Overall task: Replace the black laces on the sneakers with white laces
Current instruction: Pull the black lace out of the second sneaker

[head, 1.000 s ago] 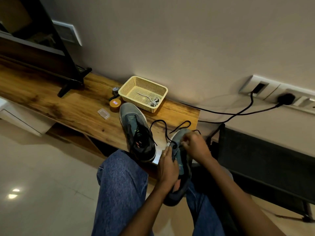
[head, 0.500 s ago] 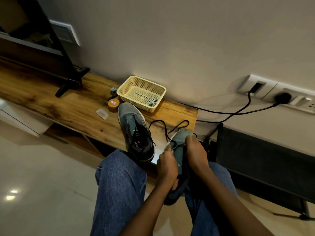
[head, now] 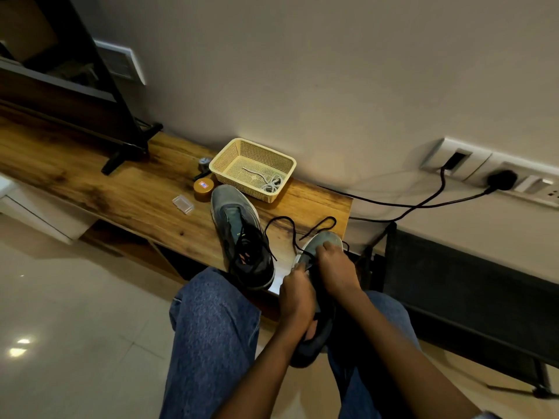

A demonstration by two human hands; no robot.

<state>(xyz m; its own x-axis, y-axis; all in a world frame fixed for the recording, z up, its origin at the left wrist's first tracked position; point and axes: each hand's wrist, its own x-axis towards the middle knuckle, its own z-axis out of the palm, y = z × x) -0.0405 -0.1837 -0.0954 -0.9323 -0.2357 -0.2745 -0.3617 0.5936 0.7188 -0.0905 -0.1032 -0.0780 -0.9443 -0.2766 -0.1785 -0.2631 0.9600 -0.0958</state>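
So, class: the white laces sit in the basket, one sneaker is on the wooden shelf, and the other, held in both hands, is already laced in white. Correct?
Not quite. The head view shows the held sneaker carrying a black lace; the white laces lie in the basket. The rest stands.

Grey sneaker (head: 320, 246) with loose black lace (head: 292, 229) on lap; second sneaker (head: 242, 237) on bench; white laces (head: 269, 182) in basket.

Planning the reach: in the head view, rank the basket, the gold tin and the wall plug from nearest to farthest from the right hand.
From the right hand:
1. Basket, ahead and left, against the wall.
2. Gold tin, farther left on the bench.
3. Wall plug, far right on the wall.
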